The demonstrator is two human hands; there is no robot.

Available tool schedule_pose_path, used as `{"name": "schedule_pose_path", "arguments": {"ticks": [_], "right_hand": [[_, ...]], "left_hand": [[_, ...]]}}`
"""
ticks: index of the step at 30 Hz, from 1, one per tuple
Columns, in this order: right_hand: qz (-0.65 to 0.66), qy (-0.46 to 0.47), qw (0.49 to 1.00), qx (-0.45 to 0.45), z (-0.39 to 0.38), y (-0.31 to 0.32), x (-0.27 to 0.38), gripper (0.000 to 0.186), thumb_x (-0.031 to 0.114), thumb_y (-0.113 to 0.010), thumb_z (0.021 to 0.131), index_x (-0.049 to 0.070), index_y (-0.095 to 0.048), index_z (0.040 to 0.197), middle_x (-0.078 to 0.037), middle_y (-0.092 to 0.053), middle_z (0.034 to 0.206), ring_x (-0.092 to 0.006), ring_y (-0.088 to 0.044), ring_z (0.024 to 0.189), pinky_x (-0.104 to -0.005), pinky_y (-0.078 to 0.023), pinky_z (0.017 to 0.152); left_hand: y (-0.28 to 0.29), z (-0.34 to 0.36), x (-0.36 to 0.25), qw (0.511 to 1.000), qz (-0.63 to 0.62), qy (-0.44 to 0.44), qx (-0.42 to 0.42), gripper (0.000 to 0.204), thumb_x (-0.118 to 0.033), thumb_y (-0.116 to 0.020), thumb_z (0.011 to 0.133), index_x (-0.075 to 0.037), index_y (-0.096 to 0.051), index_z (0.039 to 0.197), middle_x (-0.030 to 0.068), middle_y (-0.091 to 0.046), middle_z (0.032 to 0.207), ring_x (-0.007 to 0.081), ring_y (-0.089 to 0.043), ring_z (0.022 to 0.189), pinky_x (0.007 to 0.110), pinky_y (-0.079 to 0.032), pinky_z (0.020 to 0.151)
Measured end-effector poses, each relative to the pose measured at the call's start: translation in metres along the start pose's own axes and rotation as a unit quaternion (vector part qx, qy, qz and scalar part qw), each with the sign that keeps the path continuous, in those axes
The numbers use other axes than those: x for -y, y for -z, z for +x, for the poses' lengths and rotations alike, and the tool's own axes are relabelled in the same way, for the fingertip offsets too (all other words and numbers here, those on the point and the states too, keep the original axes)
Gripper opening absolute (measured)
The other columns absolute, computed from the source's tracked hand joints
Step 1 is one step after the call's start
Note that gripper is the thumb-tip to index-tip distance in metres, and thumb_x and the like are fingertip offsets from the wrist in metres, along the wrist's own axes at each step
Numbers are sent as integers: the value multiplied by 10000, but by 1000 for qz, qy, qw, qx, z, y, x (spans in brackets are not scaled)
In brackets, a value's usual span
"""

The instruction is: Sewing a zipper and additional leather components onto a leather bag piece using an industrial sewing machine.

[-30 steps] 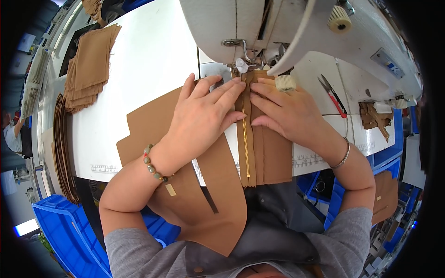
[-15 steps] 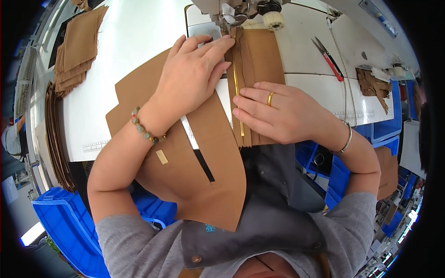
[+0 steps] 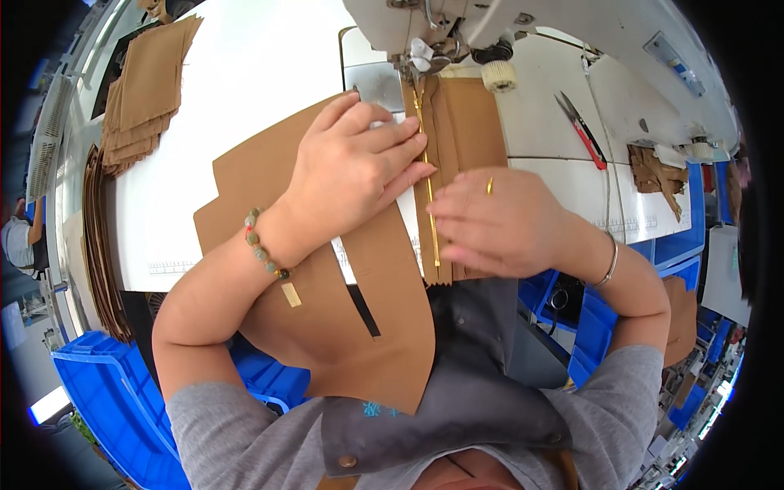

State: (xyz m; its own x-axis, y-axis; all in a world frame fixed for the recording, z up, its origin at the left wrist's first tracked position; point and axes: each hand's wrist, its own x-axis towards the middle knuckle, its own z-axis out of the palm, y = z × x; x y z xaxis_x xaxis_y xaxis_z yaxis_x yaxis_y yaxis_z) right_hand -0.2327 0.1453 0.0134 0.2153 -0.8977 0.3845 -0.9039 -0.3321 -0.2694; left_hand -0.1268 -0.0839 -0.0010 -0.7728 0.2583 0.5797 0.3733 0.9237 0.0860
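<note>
My left hand (image 3: 355, 167) rests on a large brown fabric panel (image 3: 392, 282) with a slot cut in it. Its fingers are stretched out and apart, with the fingertips and thumb at a gold-toothed zipper (image 3: 433, 233) on brown tape. Smeared a little by motion, my right hand (image 3: 510, 224) has its fingers extended at the right side of the zipper, over another brown fabric piece (image 3: 482, 122). The zipper's far end lies by the needle area of a sewing machine (image 3: 420, 61). A gold slider (image 3: 418, 104) shows just short of it.
Red-handled scissors (image 3: 584, 135) lie right on the white table (image 3: 261, 49), near brown scraps (image 3: 657, 175). Stacked brown pieces (image 3: 151, 77) are at the far left, with more panels (image 3: 98, 245) hanging at the edge. Blue bins (image 3: 114, 392) stand below.
The whole view has shifted, so the table sits lower in it. My left hand has drawn back toward me from the needle along the zipper. The right hand has moved slightly.
</note>
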Motion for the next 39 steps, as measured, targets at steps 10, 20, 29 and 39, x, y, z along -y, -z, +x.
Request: {"name": "schedule_pose_path", "arguments": {"ticks": [10, 20, 29, 39], "right_hand": [[-87, -190, 975, -71, 18, -17, -51, 514, 402, -752, 915, 121, -686, 1340, -119, -674, 1301, -338, -649, 1060, -432, -527, 990], [-120, -151, 978, -77, 19, -15, -47, 620, 497, -759, 866, 49, -703, 1291, -115, -664, 1171, -317, -641, 1098, -477, -411, 1151], [-147, -146, 977, -49, 18, -9, -41, 662, 552, -756, 855, 49, -691, 1280, -132, -665, 1276, -296, -617, 1254, -481, -403, 1148], [-136, -96, 984, -54, 3, -20, -55, 511, 319, -709, 867, 89, -685, 1323, -151, -619, 1449, -327, -579, 1353, -542, -396, 1154]], "left_hand": [[9, 9, 1, 999, -30, 16, 3, 270, -283, -890, 794, -92, -839, 978, 18, -801, 1000, 211, -674, 926, 422, -559, 978], [63, 11, 57, 913, -53, 369, 167, 419, -275, -944, 755, 13, -729, 971, 57, -689, 988, 171, -590, 684, 335, -517, 664], [80, 20, 39, 846, -462, 258, 67, 226, -4, -895, 799, -32, -675, 841, -24, -645, 877, 50, -566, 728, 224, -477, 650], [6, 30, -12, 870, -360, 337, 19, 331, -29, -886, 834, -43, -678, 1092, 19, -656, 1019, 84, -663, 831, 239, -575, 775]]}}
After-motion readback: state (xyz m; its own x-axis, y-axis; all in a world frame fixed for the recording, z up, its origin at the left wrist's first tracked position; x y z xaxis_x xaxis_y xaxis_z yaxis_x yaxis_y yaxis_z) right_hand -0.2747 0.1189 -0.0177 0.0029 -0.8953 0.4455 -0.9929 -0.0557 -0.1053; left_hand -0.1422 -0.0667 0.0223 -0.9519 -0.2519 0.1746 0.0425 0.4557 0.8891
